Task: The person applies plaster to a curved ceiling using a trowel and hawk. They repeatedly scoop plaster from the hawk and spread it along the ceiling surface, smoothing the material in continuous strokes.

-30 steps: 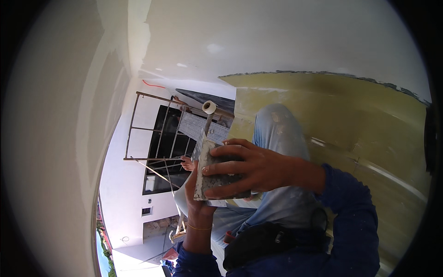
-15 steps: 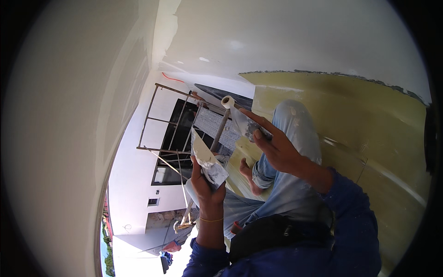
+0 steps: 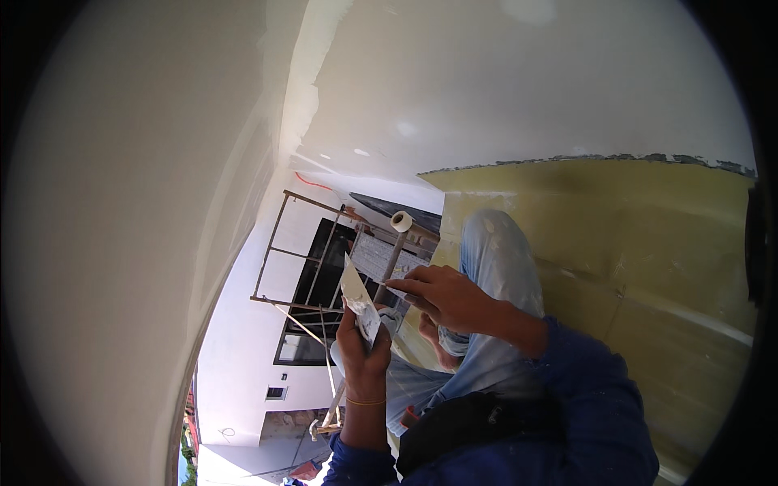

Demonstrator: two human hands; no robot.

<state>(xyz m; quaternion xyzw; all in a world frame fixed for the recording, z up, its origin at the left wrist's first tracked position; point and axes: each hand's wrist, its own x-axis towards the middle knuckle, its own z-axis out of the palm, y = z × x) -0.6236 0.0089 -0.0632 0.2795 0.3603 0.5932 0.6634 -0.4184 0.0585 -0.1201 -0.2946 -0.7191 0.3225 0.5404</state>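
Observation:
My left hand (image 3: 362,356) is raised and closed around a flat plaster board (image 3: 356,296), which is smeared with white filler and stands on edge. A thin yellow band circles that wrist. My right hand (image 3: 444,298) is just right of the board, its fingers stretched toward the top edge and pinching a thin putty knife (image 3: 399,283) seen nearly edge-on. My bent knee in pale, paint-flecked jeans (image 3: 498,251) is behind the hands. A blue sleeve (image 3: 592,389) covers my right arm.
A white ceiling and wall fill the top and left. A yellow-green wall (image 3: 632,243) is on the right. Below stand a metal scaffold frame (image 3: 279,243), a dark window (image 3: 312,324) and a white tube on a rod (image 3: 401,220). A black pouch (image 3: 478,421) hangs at my waist.
My right hand lifted off the board, swung up and right, and has come back down to its top edge. My left hand turned the board from flat to edge-on. The view tilted upward.

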